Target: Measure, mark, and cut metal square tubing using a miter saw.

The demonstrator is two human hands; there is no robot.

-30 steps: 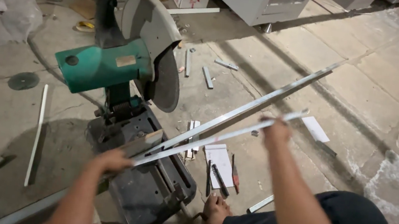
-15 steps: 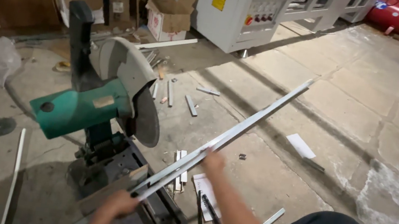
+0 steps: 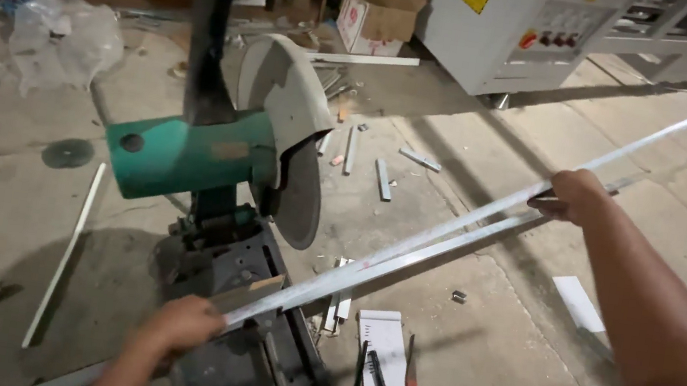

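Low over the concrete floor (image 3: 463, 362), two long thin metal strips (image 3: 445, 234) run side by side from the near left up to the far right, crossing the base of a chop saw (image 3: 222, 167) on the way. The left hand (image 3: 179, 327) sits at the near end, fingers curled around the strips just where they meet the dark saw base (image 3: 248, 359), so the metal comes out from under the knuckles and heads away to the right. The right hand (image 3: 574, 195) is well along the same strips, closed over them from above; the metal passes under its palm and goes on beyond it toward the far right corner. Both hands are clenched on the strips (the fingertips themselves are hidden under each hand). The green saw motor and its round grey blade guard (image 3: 281, 95) stand raised, just to the far left of the strips and clear of them. A small white notepad (image 3: 382, 351) lies on the floor near the saw base, with a dark pen (image 3: 379, 384) and a red pencil (image 3: 411, 375) beside it. Short metal offcuts (image 3: 383, 177) lie scattered farther off, and cardboard boxes (image 3: 378, 10) stand by a grey machine cabinet (image 3: 519, 25) at the far side
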